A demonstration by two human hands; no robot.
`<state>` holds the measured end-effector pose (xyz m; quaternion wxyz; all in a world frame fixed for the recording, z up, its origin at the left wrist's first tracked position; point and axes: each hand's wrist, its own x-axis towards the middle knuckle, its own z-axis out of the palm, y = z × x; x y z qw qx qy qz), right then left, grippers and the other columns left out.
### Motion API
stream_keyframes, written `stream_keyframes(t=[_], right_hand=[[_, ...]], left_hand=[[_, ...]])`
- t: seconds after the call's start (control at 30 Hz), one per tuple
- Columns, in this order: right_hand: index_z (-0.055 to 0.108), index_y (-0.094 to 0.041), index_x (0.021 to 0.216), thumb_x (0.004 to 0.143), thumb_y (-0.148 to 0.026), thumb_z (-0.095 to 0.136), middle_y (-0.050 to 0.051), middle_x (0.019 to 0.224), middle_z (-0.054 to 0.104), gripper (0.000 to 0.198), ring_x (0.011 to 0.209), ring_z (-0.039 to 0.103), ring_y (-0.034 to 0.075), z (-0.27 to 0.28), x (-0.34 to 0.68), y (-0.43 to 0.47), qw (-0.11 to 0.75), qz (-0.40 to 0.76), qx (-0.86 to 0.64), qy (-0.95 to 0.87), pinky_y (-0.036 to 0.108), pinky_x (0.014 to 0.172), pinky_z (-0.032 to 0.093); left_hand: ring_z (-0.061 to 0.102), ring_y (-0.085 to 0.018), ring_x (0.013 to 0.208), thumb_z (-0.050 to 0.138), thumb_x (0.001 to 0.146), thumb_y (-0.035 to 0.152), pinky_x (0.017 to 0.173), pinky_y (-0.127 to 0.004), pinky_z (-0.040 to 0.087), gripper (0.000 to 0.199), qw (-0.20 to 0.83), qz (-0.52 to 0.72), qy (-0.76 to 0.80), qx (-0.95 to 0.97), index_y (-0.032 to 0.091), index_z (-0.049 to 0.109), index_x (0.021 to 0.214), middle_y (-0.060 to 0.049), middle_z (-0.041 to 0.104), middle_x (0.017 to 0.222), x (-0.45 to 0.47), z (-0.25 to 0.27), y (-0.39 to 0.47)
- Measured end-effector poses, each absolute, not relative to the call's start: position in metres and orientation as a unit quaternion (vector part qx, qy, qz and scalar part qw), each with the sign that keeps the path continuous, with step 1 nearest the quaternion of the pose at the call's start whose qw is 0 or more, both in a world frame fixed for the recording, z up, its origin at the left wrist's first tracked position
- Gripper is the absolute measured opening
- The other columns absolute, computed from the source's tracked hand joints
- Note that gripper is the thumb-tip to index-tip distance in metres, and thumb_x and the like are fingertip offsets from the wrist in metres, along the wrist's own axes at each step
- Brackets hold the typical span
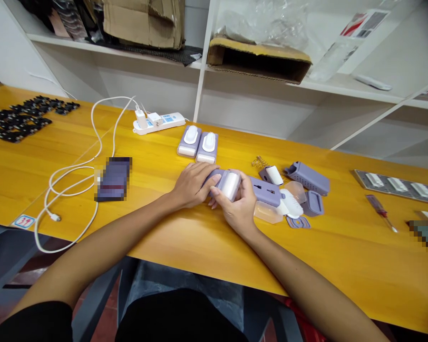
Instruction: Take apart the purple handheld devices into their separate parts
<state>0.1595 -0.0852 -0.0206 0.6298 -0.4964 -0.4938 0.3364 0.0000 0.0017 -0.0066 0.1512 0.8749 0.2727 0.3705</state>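
Note:
Both hands meet above the table around a purple plastic casing with a white, rounded end under a clear cover (231, 185). My left hand (193, 186) wraps the casing's purple part from the left, and its thumb lies on top. My right hand (239, 205) grips the white end from the right and below. Much of the casing is hidden by the fingers. Just right of my right hand lie a purple slotted plate (266, 191), clear covers (268, 213), white oval pieces (291, 205), a purple perforated housing (310, 178) and a small purple frame (313, 204).
Two similar purple-and-white units (207, 148) stand behind my hands. A power strip (159, 122) and looping white cable (68, 194) lie left, near a blurred dark rectangle (113, 179). Coiled springs (259, 162), a screwdriver (378, 208) and a metal strip (403, 186) lie right. Shelves rise behind.

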Motion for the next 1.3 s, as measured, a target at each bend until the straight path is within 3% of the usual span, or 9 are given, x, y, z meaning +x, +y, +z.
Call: stream_keyframes(t=[0.17,0.3,0.4,0.7,1.07,1.3], right_hand=[[0.049,-0.029,0.131,0.082,-0.068,0.092,-0.002,0.088,0.071,0.076,0.054,0.069,0.021,-0.026,0.157,-0.083,0.615,0.328,-0.506,-0.508,0.039,0.048,0.062],[0.052,-0.027,0.131,0.084,-0.069,0.090,0.003,0.105,0.071,0.073,0.077,0.072,0.022,-0.027,0.160,-0.083,0.603,0.266,-0.529,-0.534,0.040,0.065,0.066],[0.055,-0.026,0.129,0.085,-0.068,0.089,0.004,0.107,0.070,0.070,0.087,0.071,0.023,-0.024,0.162,-0.083,0.597,0.230,-0.535,-0.552,0.040,0.073,0.065],[0.056,-0.027,0.123,0.086,-0.070,0.087,0.001,0.100,0.069,0.065,0.084,0.066,0.023,-0.022,0.169,-0.081,0.562,0.197,-0.551,-0.585,0.038,0.072,0.059],[0.057,-0.027,0.124,0.086,-0.069,0.088,0.001,0.099,0.068,0.065,0.083,0.066,0.022,-0.021,0.172,-0.079,0.556,0.207,-0.555,-0.583,0.038,0.073,0.060],[0.051,-0.028,0.134,0.087,-0.066,0.090,0.002,0.107,0.068,0.072,0.086,0.070,0.023,-0.030,0.167,-0.081,0.553,0.253,-0.534,-0.588,0.041,0.076,0.063]], left_hand=[[0.074,-0.030,0.121,0.029,0.119,0.051,0.103,-0.046,0.050,0.055,0.153,0.345,0.288,0.880,0.020,0.073,0.131,-0.014,0.081,0.130,-0.003,-0.003,0.003],[0.073,-0.029,0.120,0.029,0.119,0.050,0.102,-0.045,0.049,0.053,0.151,0.342,0.289,0.881,0.020,0.072,0.129,-0.014,0.082,0.129,-0.003,-0.002,0.004],[0.073,-0.030,0.120,0.030,0.119,0.049,0.102,-0.045,0.049,0.053,0.149,0.338,0.289,0.883,0.019,0.072,0.129,-0.014,0.082,0.128,-0.003,-0.001,0.004],[0.074,-0.031,0.119,0.031,0.119,0.048,0.101,-0.046,0.049,0.052,0.140,0.335,0.298,0.883,0.018,0.073,0.127,-0.014,0.082,0.128,-0.004,-0.002,0.006],[0.068,-0.036,0.138,0.034,0.116,0.053,0.111,-0.050,0.051,0.061,0.111,0.316,0.239,0.912,0.017,0.062,0.156,-0.020,0.071,0.154,-0.010,-0.009,0.014],[0.070,-0.036,0.129,0.024,0.118,0.060,0.104,-0.050,0.049,0.070,0.085,0.318,0.253,0.910,0.013,0.066,0.150,-0.020,0.075,0.146,-0.009,-0.009,0.015]])
